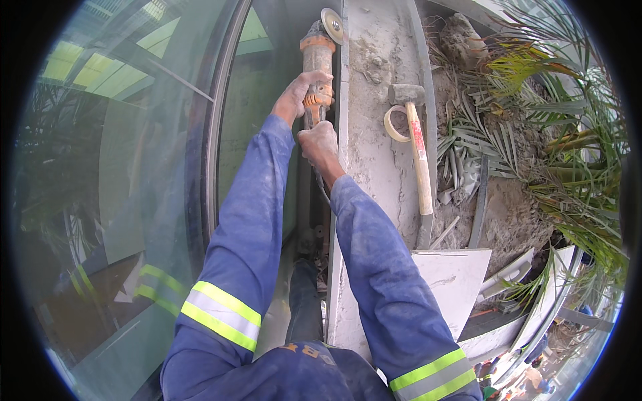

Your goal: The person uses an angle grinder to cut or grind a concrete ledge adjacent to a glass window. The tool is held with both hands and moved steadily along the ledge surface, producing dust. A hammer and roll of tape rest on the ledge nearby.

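Observation:
Both of my hands grip a dusty orange-and-grey angle grinder, held out ahead of me along the edge of a concrete ledge. Around its body closes my left hand; my right hand is wrapped round the rear handle. The round cutting disc sits at the far end, beside the ledge's edge; I cannot tell whether it touches or spins. A cord runs down from below my right hand. On the ledge to the right lie a wooden-handled hammer and a roll of tape, against each other.
A glass wall with a dark frame stands close on my left. Right of the ledge is a soil bed with a rock, palm fronds and debris. Pale flat slabs lean near my right elbow.

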Demonstrator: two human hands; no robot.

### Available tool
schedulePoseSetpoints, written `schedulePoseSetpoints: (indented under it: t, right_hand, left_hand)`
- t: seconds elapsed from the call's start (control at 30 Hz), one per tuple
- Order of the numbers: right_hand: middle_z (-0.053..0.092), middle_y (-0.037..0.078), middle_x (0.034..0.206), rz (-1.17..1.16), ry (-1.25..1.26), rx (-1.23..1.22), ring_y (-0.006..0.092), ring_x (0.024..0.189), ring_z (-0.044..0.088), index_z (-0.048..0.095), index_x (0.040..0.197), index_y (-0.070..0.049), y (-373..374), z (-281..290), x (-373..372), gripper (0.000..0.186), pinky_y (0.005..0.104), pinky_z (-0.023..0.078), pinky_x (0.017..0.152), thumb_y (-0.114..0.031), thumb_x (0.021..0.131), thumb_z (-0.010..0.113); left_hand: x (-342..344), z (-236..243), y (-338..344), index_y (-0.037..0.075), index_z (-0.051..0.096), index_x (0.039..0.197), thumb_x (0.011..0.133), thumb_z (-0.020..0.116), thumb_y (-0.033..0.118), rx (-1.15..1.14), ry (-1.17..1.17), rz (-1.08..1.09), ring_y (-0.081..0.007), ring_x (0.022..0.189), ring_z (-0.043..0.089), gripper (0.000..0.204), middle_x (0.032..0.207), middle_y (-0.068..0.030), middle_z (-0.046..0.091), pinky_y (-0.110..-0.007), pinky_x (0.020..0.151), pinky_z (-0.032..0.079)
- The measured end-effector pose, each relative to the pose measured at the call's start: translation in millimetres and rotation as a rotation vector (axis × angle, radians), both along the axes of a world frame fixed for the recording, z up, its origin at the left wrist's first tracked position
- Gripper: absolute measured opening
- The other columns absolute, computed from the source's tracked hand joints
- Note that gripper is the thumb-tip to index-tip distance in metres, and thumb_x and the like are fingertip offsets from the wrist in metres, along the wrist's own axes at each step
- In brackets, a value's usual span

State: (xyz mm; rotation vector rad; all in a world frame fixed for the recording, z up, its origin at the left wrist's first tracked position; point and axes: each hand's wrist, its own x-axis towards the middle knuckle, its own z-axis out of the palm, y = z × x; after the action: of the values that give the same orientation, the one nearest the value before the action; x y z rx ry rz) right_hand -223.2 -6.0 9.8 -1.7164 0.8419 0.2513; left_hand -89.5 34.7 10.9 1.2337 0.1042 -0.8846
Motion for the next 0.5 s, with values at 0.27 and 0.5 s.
schedulePoseSetpoints:
  t: [0.27,0.5]
  right_hand:
    - [0.072,0.032,0.093,0.005,-0.011,0.0,0.0428,0.093,0.074,0.071,0.095,0.012,-3.9,-5.0,8.6,0.029,0.0461,0.058,0.082,-0.011,0.079,0.066]
    - [0.072,0.033,0.096,0.0,0.002,0.002,0.0439,0.095,0.073,0.07,0.096,0.013,-2.9,-4.6,5.6,0.03,0.0467,0.057,0.085,-0.011,0.079,0.066]
  left_hand:
    - [10.2,-7.5,-7.2,0.003,0.061,0.107,0.068,0.084,0.026,0.0,-0.019,0.001,-0.0216,0.065,0.068,0.05,0.085,-0.0083,0.065,-0.037,0.062,0.059]
    - [6.7,-7.4,-5.5,0.002,0.061,0.108,0.068,0.084,0.026,0.002,-0.032,0.01,-0.0222,0.066,0.068,0.053,0.085,-0.0089,0.065,-0.038,0.063,0.06]
